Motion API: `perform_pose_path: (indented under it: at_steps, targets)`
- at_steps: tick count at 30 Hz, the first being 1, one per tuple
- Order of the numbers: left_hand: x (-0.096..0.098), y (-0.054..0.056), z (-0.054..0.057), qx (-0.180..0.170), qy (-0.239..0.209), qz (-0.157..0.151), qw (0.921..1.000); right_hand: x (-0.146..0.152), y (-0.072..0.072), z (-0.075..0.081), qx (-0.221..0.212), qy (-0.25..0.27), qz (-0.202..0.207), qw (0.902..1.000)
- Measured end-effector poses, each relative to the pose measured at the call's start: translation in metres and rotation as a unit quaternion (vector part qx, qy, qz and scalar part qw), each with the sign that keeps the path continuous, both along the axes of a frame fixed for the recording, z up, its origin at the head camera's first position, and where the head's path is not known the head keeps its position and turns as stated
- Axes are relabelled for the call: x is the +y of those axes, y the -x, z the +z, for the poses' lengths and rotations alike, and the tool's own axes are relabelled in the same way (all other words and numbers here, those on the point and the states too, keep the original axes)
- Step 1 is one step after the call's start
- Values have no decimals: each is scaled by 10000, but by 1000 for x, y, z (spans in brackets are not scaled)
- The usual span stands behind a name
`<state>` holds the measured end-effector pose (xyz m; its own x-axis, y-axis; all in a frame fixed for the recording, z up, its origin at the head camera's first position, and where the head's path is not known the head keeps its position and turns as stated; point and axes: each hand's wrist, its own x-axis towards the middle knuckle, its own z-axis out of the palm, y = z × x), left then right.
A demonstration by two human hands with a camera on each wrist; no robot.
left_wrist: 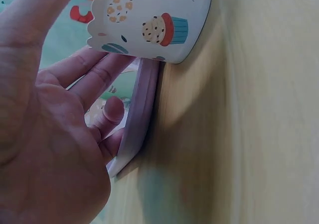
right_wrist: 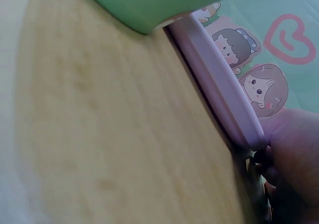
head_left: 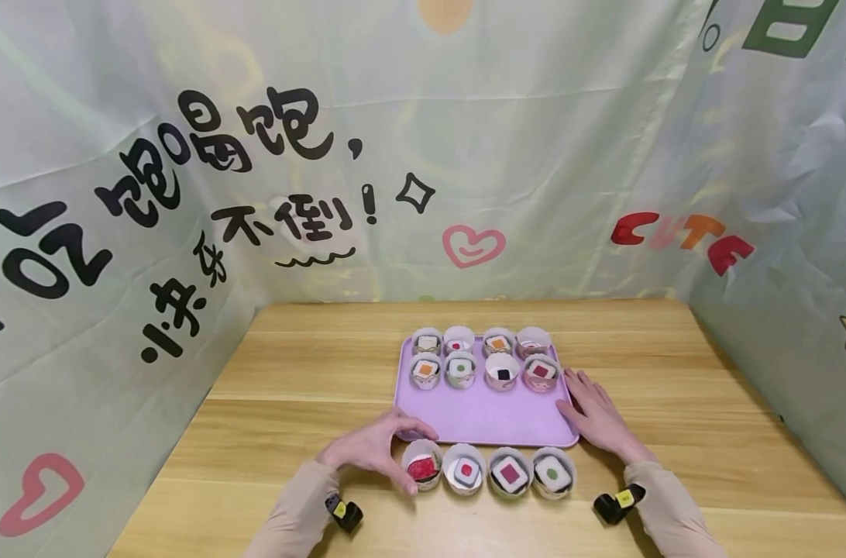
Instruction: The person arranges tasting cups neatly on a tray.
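Observation:
In the head view, my left hand [head_left: 377,449] spreads thumb and forefinger about a scalloped baking cup [head_left: 431,484], the leftmost of the front row. The forefinger lies along its far side, the thumb by its near left edge. That cup [left_wrist: 164,30] shows a cupcake print in the left wrist view, with other fingers behind it. A red-topped piece [head_left: 421,466] lies inside. My right hand [head_left: 597,415] lies with extended fingers along the right side of a lilac tray [head_left: 479,415], thumb over its rim. The tray corner [right_wrist: 251,137] meets the thumb in the right wrist view.
Several baking cups [head_left: 501,380] with sushi-like pieces stand in two rows on the tray's far half. In the front row, beside the leftmost cup, stand more cups [head_left: 510,492] on the wooden table [head_left: 311,364]. A printed cloth [head_left: 534,155] surrounds the table.

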<state>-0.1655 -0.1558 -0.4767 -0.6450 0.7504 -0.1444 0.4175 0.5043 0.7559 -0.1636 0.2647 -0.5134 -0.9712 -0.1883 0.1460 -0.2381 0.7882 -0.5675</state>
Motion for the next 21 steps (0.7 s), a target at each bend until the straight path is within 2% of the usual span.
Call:
perform_pose_path:
  at_steps: [13,21]
  targets:
    - [4,-5,-4,183,286,100,9994,1,0,-1,25,37,4,10000]
    - [6,-3,-7,345,290,-35,9990,0,0,-1,-19,22,-9,10000]
